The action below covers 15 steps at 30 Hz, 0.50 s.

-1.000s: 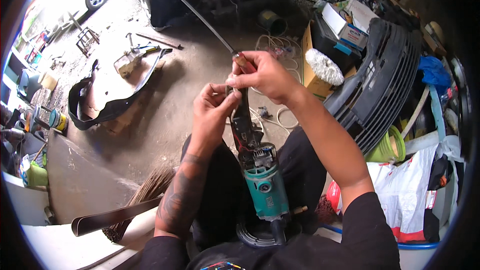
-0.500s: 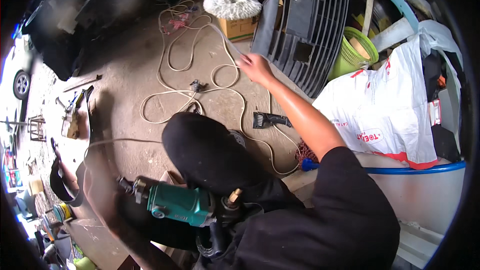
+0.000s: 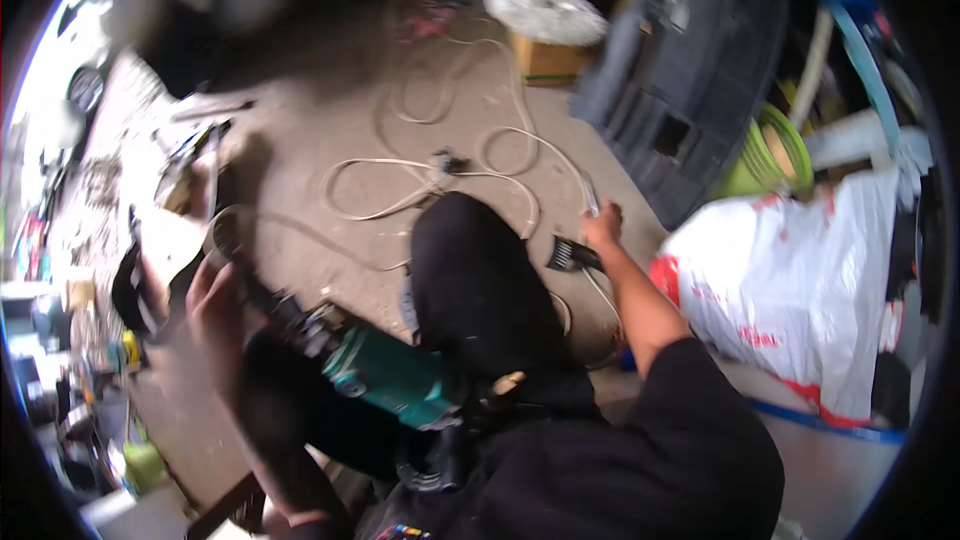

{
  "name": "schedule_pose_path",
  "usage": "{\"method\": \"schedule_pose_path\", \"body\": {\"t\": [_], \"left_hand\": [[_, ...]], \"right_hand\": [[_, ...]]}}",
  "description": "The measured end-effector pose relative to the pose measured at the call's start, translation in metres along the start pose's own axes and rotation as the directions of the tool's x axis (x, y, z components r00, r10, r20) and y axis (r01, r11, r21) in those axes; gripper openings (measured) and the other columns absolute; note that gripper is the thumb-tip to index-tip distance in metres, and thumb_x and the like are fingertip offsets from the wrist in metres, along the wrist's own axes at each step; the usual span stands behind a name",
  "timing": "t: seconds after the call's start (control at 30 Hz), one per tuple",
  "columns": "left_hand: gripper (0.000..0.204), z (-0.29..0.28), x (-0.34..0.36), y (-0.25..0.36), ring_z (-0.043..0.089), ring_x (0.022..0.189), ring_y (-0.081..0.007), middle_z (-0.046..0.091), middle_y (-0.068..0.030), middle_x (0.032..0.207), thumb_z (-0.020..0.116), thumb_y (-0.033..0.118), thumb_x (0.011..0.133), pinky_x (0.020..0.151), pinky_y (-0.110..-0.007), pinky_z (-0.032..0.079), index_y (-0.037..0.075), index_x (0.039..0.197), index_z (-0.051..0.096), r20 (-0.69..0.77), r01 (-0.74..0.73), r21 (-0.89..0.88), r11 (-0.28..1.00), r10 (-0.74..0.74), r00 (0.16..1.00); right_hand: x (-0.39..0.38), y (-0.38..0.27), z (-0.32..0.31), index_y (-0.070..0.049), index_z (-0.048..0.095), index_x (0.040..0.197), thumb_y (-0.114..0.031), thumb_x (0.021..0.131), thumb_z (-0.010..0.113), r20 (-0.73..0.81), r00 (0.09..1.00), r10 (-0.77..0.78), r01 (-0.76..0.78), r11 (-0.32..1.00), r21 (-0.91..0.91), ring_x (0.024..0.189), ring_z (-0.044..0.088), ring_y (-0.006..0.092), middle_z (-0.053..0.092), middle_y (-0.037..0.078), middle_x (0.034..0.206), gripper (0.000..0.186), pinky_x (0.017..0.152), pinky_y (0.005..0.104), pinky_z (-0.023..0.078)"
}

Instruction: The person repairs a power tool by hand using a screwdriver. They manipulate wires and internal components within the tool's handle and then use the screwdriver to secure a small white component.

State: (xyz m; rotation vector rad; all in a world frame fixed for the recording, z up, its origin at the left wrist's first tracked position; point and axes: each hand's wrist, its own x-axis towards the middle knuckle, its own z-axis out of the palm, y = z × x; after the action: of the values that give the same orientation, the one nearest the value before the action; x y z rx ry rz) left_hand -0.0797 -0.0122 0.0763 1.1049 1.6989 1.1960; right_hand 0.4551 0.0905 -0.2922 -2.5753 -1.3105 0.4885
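Observation:
Blurred, my left hand (image 3: 215, 305) has its fingers closed on a pale power cord (image 3: 278, 220) at the left, beside the teal power tool (image 3: 390, 375). The tool lies across my lap with its front end angled up-left and dark parts exposed. My right hand (image 3: 608, 230), out to the right over the floor, is closed on a screwdriver (image 3: 592, 202), its metal shaft pointing up. Just below that hand a black vented housing piece (image 3: 570, 255) rests on the floor. Much of the picture is smeared by motion.
Looped cord (image 3: 430, 180) lies on the concrete floor. Around it are a grey slatted car part (image 3: 680, 80), fluffy pad (image 3: 545, 12) on a cardboard box (image 3: 550, 65), green basket (image 3: 760, 170), white sack (image 3: 780, 290), a cut plastic piece (image 3: 130, 285) and assorted clutter at the left.
My hands have parted from together at the tool: left moved down-left with cord, right out to the right with screwdriver. The tool now lies more sideways, and the view has turned rightward.

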Motion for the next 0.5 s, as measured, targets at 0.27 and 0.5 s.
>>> {"method": "schedule_pose_path", "body": {"t": [0.27,0.5], "left_hand": [[0.030,0.033,0.038,0.037,0.066,0.081,-0.0122,0.068,-0.0049,0.094,0.068,0.006,0.083,0.076,-0.027,0.053,-0.001,0.112,0.063,0.318,0.134,-0.292,0.947,-0.036,0.947],[0.029,0.049,0.037,0.056,0.064,0.077,-0.0114,0.068,-0.0049,0.087,0.072,0.004,0.079,0.072,-0.026,0.051,-0.004,0.106,0.066,0.371,-0.007,-0.208,0.978,0.085,0.925]], "right_hand": [[-0.113,-0.275,-0.268,0.002,0.060,0.117,-0.025,0.092,0.065,-0.044,0.595,-0.803,0.359,0.215,0.908,0.092,0.064,0.0156,0.068,0.009,0.104,0.037,0.083,0.0293,0.050],[-0.234,-0.342,-0.235,0.005,0.065,0.108,-0.022,0.094,0.062,0.362,0.147,-0.920,-0.137,0.344,0.929,0.086,0.063,0.0124,0.068,0.010,0.095,0.031,0.075,0.0254,0.051]]}}
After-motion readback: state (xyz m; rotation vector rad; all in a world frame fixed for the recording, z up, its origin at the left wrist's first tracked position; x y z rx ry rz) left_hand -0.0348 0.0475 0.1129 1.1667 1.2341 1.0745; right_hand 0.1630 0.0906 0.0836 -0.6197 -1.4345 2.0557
